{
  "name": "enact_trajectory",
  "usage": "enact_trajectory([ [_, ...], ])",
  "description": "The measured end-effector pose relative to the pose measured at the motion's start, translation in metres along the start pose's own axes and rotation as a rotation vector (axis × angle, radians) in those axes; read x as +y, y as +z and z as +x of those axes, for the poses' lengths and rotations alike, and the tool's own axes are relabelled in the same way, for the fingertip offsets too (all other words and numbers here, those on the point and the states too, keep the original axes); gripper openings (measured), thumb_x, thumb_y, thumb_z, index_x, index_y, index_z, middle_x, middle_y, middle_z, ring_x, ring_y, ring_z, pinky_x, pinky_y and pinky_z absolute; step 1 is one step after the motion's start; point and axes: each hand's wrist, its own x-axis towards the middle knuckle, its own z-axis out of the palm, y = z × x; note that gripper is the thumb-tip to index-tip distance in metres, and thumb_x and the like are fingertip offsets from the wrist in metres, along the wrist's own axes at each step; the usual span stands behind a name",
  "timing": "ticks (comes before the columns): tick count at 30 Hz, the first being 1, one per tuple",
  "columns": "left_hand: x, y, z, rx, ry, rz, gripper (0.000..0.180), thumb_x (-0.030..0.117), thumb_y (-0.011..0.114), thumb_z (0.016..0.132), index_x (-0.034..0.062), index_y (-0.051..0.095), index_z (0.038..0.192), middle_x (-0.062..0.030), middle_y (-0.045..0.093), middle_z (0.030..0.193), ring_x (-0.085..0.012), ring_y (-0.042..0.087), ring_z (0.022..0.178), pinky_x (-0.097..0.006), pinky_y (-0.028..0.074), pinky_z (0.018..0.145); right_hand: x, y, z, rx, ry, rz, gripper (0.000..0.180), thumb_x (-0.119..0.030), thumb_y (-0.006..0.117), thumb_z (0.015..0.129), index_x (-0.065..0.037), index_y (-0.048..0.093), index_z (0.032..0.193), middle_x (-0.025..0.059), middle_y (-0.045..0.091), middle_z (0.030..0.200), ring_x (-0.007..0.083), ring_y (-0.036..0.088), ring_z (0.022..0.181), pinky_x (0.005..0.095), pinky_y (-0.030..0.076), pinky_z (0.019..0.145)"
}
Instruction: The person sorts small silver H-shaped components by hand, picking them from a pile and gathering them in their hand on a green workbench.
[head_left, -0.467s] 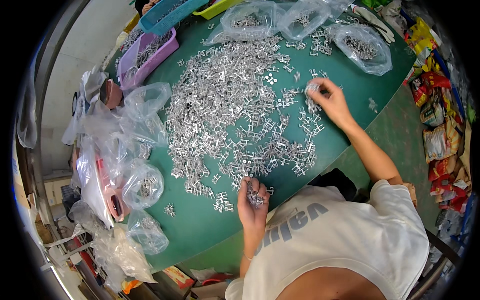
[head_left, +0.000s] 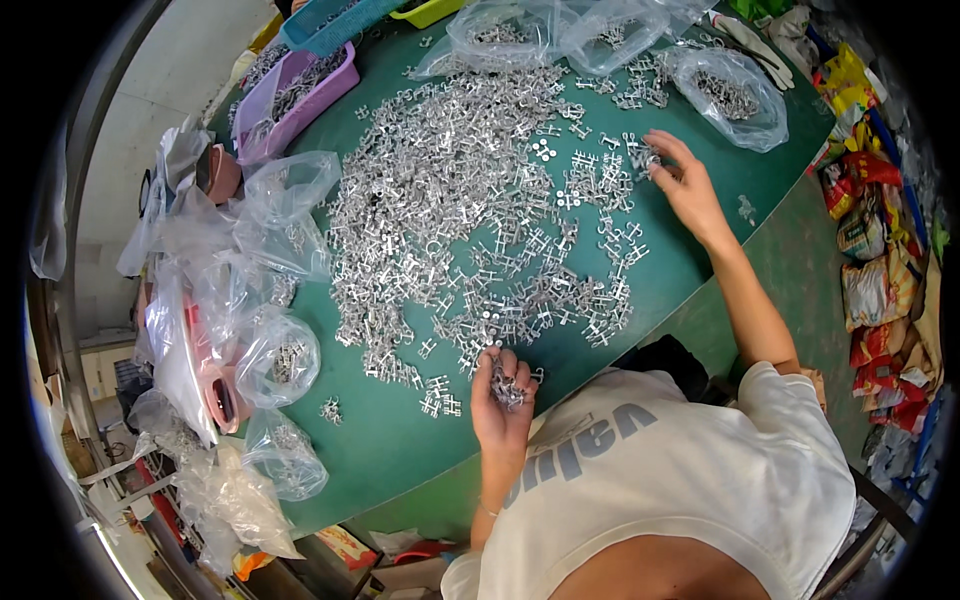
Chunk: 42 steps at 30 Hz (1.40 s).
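Note:
A wide heap of small silver metal pieces point(head_left: 430, 200), several with forked or ring-shaped ends, covers the middle of the green table point(head_left: 390, 455). My left hand point(head_left: 503, 410) is at the near edge of the table, palm up, with fingers curled round a small handful of these pieces point(head_left: 508, 392). At the right of the heap is my right hand point(head_left: 688, 190), its thumb and forefinger apart. Just by its fingertips lies a little cluster of the same pieces point(head_left: 641, 157); whether the fingers touch it is hard to tell. Round white pieces point(head_left: 543, 150) lie among the metal ones.
Clear plastic bags of metal pieces point(head_left: 735, 95) stand along the back; more bags point(head_left: 285, 360) line the left. A purple basket point(head_left: 300, 110), a blue basket point(head_left: 335, 25) and a white glove point(head_left: 755, 45) lie farther off. Colourful packages point(head_left: 870, 260) fill the right side.
My right hand has moved slightly right, and its fingers have spread from the pieces they held. Those pieces now lie at the heap's right side. The left hand is almost unchanged.

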Motion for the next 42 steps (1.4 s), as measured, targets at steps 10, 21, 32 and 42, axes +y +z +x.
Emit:
enact_trajectory([
  [10, -0.001, 0.003, 0.0, -0.046, -0.003, 0.004, 0.013, 0.019, 0.043, 0.092, 0.0094, 0.048, 0.099, -0.0025, 0.04, 0.074, -0.0135, 0.038, 0.063, -0.026, 0.038, 0.055, -0.025, 0.059, -0.002, -0.276, -0.636, -0.574, 0.023, -0.015, 0.064, 0.074, -0.007, 0.058, 0.095, 0.006, 0.052, 0.107, 0.0244, 0.045, 0.104, 0.0416, 0.033, 0.091],
  [21, 0.0, -0.002, 0.0, -0.041, 0.005, 0.003, 0.013, 0.02, 0.043, 0.092, 0.0095, 0.048, 0.098, -0.0021, 0.04, 0.076, -0.0129, 0.039, 0.066, -0.025, 0.039, 0.058, -0.042, 0.046, -0.014, -0.194, -0.495, -0.395, 0.036, -0.013, 0.067, 0.069, -0.005, 0.053, 0.101, 0.0075, 0.053, 0.104, 0.0272, 0.047, 0.098, 0.0394, 0.033, 0.088],
  [32, 0.003, -0.009, -0.002, -0.021, 0.029, 0.008, 0.014, 0.02, 0.045, 0.091, 0.0096, 0.048, 0.1, -0.0017, 0.04, 0.077, -0.0129, 0.039, 0.066, -0.026, 0.039, 0.059, -0.048, 0.039, -0.015, -0.376, 0.044, 0.198, 0.023, -0.007, 0.055, 0.083, -0.003, 0.058, 0.105, 0.0058, 0.06, 0.087, 0.0113, 0.055, 0.076, 0.0247, 0.044, 0.069],
  [42, 0.003, -0.007, -0.004, -0.03, 0.03, -0.018, 0.014, 0.018, 0.044, 0.092, 0.0087, 0.048, 0.101, -0.0022, 0.041, 0.076, -0.0129, 0.04, 0.066, -0.026, 0.04, 0.059, -0.054, 0.043, -0.023, -0.214, -0.32, -0.241, 0.025, -0.004, 0.06, 0.075, -0.003, 0.058, 0.1, 0.0118, 0.058, 0.089, 0.027, 0.053, 0.089, 0.035, 0.042, 0.077],
])
